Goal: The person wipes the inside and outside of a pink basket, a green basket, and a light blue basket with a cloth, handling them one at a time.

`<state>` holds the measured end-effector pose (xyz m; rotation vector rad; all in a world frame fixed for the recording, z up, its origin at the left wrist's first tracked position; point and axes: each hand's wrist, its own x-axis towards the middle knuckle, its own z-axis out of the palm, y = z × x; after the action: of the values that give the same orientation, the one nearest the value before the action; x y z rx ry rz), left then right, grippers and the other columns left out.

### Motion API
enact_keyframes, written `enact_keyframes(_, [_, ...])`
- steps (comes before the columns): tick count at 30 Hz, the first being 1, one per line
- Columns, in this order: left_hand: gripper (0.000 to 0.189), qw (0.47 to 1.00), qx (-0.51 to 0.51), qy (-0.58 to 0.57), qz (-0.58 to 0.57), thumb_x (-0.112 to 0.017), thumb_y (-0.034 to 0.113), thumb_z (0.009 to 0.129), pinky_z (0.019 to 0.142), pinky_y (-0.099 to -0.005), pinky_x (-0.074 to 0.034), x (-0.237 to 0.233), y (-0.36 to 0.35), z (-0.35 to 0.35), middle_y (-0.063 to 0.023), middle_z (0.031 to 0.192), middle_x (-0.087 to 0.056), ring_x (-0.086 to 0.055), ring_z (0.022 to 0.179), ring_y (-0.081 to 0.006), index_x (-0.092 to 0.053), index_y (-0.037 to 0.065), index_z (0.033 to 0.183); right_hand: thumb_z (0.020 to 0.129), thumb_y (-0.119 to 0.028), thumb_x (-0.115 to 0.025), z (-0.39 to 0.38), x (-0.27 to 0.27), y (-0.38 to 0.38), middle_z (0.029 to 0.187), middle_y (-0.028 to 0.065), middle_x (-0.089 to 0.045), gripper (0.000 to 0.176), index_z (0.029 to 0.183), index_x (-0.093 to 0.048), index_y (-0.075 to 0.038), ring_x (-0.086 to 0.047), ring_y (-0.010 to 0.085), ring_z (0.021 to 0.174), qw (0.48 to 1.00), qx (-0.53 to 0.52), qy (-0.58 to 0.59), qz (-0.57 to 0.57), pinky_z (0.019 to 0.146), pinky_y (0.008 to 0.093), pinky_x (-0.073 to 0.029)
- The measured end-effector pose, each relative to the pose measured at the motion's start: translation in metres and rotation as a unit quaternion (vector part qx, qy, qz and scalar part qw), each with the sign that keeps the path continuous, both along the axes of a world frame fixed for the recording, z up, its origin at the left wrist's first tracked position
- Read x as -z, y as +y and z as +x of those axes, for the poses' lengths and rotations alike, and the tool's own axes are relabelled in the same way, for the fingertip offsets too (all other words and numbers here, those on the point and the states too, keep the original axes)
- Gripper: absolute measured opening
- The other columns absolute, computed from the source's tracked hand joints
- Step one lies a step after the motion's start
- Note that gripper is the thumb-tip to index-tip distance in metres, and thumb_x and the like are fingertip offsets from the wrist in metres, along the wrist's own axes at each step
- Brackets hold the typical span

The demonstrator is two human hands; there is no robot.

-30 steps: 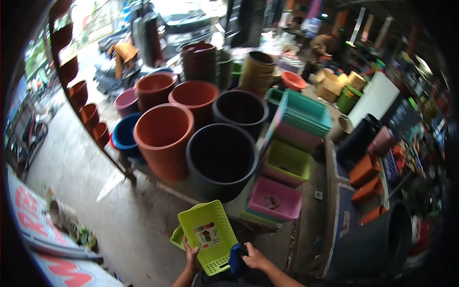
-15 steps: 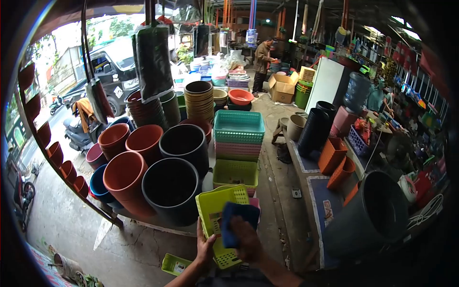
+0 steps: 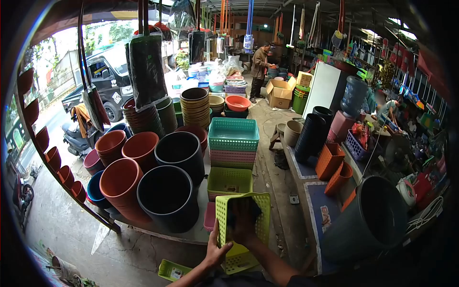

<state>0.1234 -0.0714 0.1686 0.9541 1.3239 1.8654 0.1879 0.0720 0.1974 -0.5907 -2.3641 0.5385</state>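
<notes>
My left hand (image 3: pixel 216 249) grips the left side of a yellow-green perforated plastic basket (image 3: pixel 264 216), which is tilted so that its inside faces me. Inside the basket, my right hand (image 3: pixel 243 228) presses a dark blue cloth (image 3: pixel 254 207) against the far part of the wall. The hand and cloth are dim and partly blurred there. Just beyond stands a stack topped by a similar green basket (image 3: pixel 230 181), with a pink basket (image 3: pixel 209 216) showing below at its left. Another small green basket (image 3: pixel 173 270) lies on the floor by my left forearm.
Black pots (image 3: pixel 167 198) and terracotta pots (image 3: pixel 120 182) crowd the left side. Teal baskets (image 3: pixel 233 134) are stacked ahead. A large dark bin (image 3: pixel 366 225) stands at the right. Bagged goods (image 3: pixel 147 69) hang overhead at the left. A person (image 3: pixel 260 69) stands farther back.
The held basket has shifted right and turned its inside more toward me. My right hand and the cloth have moved from in front of it to deeper inside. The view has shifted slightly.
</notes>
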Motion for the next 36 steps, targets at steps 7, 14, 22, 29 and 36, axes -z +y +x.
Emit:
enact_keyframes(7, [0.106, 0.999, 0.013, 0.034, 0.015, -0.075, 0.029, 0.078, 0.110, -0.0360, -0.031, -0.022, 0.006, -0.029, -0.0155, 0.144, -0.035, -0.037, 0.133, -0.0235, -0.007, 0.005, 0.155, 0.080, -0.025, -0.063, -0.016, -0.009, -0.008, 0.151, 0.0295, -0.025, 0.081, 0.148, -0.027, 0.000, -0.018, 0.0466, 0.142, 0.993, -0.105, -0.060, -0.003, 0.116, 0.0533, -0.018])
enact_keyframes(14, [0.102, 0.994, -0.022, 0.106, -0.025, -0.074, 0.042, 0.078, 0.111, -0.0366, -0.027, -0.012, 0.007, -0.034, -0.0181, 0.145, -0.035, -0.037, 0.132, -0.0261, -0.017, 0.004, 0.154, 0.079, -0.024, -0.063, -0.020, -0.002, -0.008, 0.151, 0.0285, -0.026, 0.079, 0.146, -0.031, 0.001, -0.021, 0.0470, 0.142, 1.000, -0.008, 0.023, 0.012, 0.116, 0.0518, -0.019])
enact_keyframes(22, [0.101, 0.995, -0.029, 0.093, 0.003, -0.075, 0.037, 0.079, 0.109, -0.0347, -0.031, -0.019, 0.011, -0.053, -0.0157, 0.151, -0.028, -0.036, 0.133, -0.0233, -0.016, 0.004, 0.155, 0.086, -0.020, -0.057, -0.009, 0.010, -0.033, 0.154, 0.0235, -0.026, 0.069, 0.148, -0.030, -0.001, -0.020, 0.0432, 0.143, 0.992, -0.101, -0.041, -0.063, 0.117, 0.0502, -0.019])
enact_keyframes(29, [0.102, 0.997, -0.060, -0.007, 0.058, -0.075, 0.032, 0.077, 0.103, -0.0361, -0.037, -0.022, 0.014, -0.069, -0.0107, 0.121, -0.042, -0.046, 0.116, -0.0219, -0.015, 0.006, 0.155, 0.076, -0.023, -0.065, 0.032, 0.019, -0.017, 0.141, 0.0246, -0.042, 0.065, 0.136, -0.046, -0.004, -0.035, 0.0423, 0.134, 0.950, -0.246, -0.192, 0.022, 0.116, 0.0487, -0.025])
enact_keyframes(36, [0.102, 0.990, -0.097, 0.036, 0.092, -0.074, 0.037, 0.076, 0.099, -0.0376, -0.039, -0.020, 0.018, -0.065, -0.0111, 0.119, -0.042, -0.046, 0.115, -0.0223, -0.017, 0.003, 0.154, 0.073, -0.025, -0.072, 0.024, 0.039, -0.038, 0.133, 0.0217, -0.051, 0.066, 0.130, -0.050, -0.001, -0.041, 0.0388, 0.130, 0.938, -0.228, -0.258, 0.044, 0.113, 0.0441, -0.030])
